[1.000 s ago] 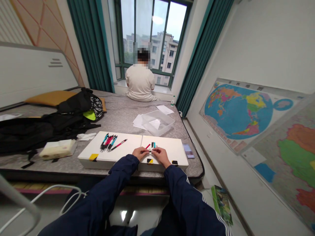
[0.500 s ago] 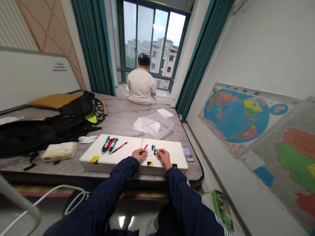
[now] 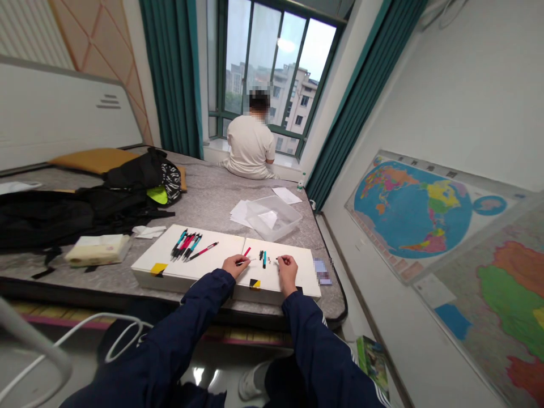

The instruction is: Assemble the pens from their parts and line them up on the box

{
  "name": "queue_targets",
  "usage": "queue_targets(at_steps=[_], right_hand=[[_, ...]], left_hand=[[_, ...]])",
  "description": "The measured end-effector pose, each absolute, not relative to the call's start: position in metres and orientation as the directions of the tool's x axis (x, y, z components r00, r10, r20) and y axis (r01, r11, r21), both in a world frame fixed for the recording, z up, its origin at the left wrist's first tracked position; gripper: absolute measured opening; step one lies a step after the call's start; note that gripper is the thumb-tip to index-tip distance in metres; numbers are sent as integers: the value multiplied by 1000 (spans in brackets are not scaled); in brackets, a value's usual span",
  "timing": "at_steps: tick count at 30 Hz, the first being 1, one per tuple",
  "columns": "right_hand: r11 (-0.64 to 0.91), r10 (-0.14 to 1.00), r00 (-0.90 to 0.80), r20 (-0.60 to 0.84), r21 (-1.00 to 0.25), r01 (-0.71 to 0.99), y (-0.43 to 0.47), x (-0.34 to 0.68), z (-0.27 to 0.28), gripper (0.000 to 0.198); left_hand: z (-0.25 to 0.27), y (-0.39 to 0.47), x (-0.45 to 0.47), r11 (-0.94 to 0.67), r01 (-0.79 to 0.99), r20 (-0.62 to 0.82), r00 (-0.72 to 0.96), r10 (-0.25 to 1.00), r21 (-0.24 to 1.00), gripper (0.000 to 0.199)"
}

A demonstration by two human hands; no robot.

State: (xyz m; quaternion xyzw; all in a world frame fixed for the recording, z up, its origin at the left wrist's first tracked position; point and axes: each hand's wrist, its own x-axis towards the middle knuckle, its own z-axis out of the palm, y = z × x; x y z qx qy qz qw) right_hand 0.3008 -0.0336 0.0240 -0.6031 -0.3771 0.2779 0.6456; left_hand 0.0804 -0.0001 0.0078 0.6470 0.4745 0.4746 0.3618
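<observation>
My left hand (image 3: 235,266) is closed around a thin, pale stick that looks like a pen refill, its tip pointing right. My right hand (image 3: 288,271) pinches a tiny dark piece, too small to name, above the right white box (image 3: 304,266). Between the hands lie a teal pen barrel (image 3: 264,259), short black pen parts (image 3: 260,255) and a few tiny bits. A red pen part (image 3: 247,251) rests just beyond my left fingers. On the left white box (image 3: 148,255) several teal and red pens (image 3: 186,245) lie in a group, with one red pen (image 3: 204,251) apart.
A clear plastic bin (image 3: 280,226) and white papers (image 3: 240,211) lie behind the boxes on the bed. To the left are a tissue pack (image 3: 97,250) and a black backpack (image 3: 85,212). A phone (image 3: 323,272) sits at right. A person (image 3: 250,141) sits by the window.
My right hand has moved right, away from the teal barrel and my left hand, with its fingers still pinched. My left hand keeps the thin stick. The view has shifted slightly.
</observation>
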Motion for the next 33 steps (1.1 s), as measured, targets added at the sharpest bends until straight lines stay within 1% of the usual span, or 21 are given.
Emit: queue_targets(at_steps=[2,5,7,10,13,16,19,22,24,27,33], right_hand=[[95,809,537,239,-955,282,-33,309,27,17],[77,871,399,288,-881,467,-37,316,28,22],[83,908,295,297,-819,568,-41,317,26,27],[151,931,135,340,-693,705,-45,315,23,34],[221,926,33,377,-611,760,-46,316,22,46],[245,922,14,387,-611,753,-46,319,23,53],[190,918,125,375,-695,694,-45,317,25,41],[159,889,269,371,-801,577,-43,304,26,27],[175,891,301,341,-867,466,-44,292,27,27],[173,934,246,261,-928,329,-47,276,27,31],[181,982,7,189,-946,268,-57,273,32,31]], left_hand=[[8,0,81,-281,255,273,69,960,925,26],[8,1,81,-273,259,266,61,962,927,26],[8,1,81,-265,255,256,66,964,930,28],[11,2,81,-260,250,241,105,965,933,31],[12,2,80,-256,253,225,144,964,933,36],[11,2,80,-251,261,218,150,964,932,40],[8,3,79,-260,277,224,156,962,925,41],[7,3,79,-268,271,230,164,959,925,41],[8,2,79,-255,251,222,151,963,934,40],[11,-2,79,-242,213,219,129,967,946,40],[13,-5,80,-296,281,261,155,953,913,37]])
